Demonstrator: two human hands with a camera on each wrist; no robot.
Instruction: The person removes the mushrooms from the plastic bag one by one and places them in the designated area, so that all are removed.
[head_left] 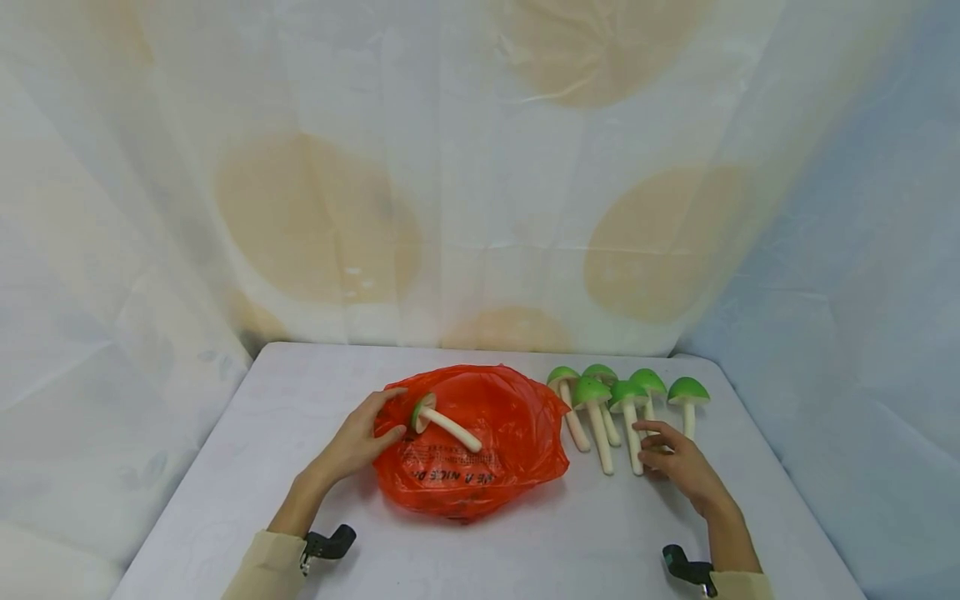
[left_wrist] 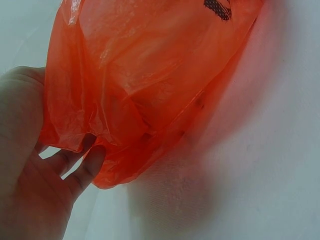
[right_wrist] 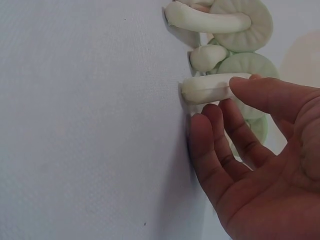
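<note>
An orange plastic bag (head_left: pixel 480 454) is being held at its left edge by the left hand (head_left: pixel 360 446), on a white table (head_left: pixel 255 433). In the left wrist view the bag's thin film is being pinched between the thumb and the curled fingers (left_wrist: pixel 82 167), so this grip is closed on the bag. One green-capped toy mushroom (head_left: pixel 438 421) is lying on top of the bag, its cap just beside the left hand's fingertips and its pale stem pointing to the right.

To the right of the bag, a row of five more green mushrooms (head_left: pixel 622 396) is lying on the table, stems pointing toward the person. The right hand (head_left: pixel 675 458) is being rested at the near ends of these stems. In the right wrist view a pale stem (right_wrist: pixel 207 88) is being touched by the thumb and fingertips, while the fingers (right_wrist: pixel 215 150) are stretched out and only loosely bent; this grip is open and nothing is enclosed by it.

A pale curtain with large tan spots (head_left: pixel 322 225) is hanging behind the table.
</note>
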